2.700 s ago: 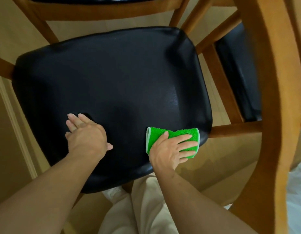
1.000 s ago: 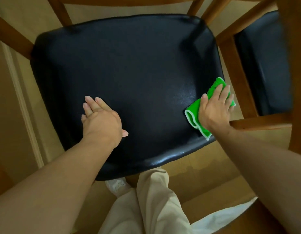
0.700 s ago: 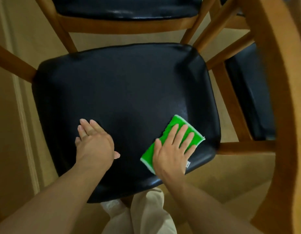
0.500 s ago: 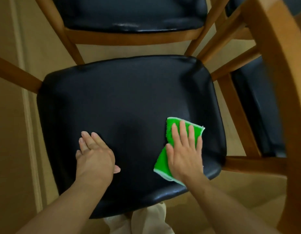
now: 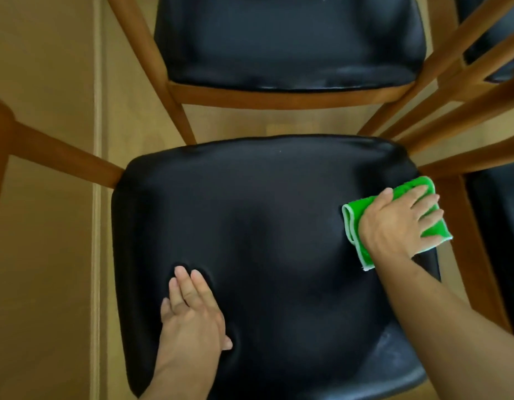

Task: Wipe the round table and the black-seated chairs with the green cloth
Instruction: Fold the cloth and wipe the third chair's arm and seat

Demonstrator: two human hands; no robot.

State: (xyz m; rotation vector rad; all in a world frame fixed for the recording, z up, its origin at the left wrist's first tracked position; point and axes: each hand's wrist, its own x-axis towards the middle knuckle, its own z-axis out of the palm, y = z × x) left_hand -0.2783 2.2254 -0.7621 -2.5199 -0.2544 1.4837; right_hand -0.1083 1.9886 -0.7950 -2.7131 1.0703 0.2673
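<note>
your right hand, fingers spread flat, presses the green cloth at the near seat's right edge; your left hand lies flat, holding nothing. far seat seemingly unwiped; round table unseen.

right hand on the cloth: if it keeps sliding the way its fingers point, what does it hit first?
The right hand presses the green cloth flat at the black seat's right edge, fingers pointing right. Going straight on, it would leave the seat and probably meet the wooden rail just beyond, though depth is unclear.
</note>
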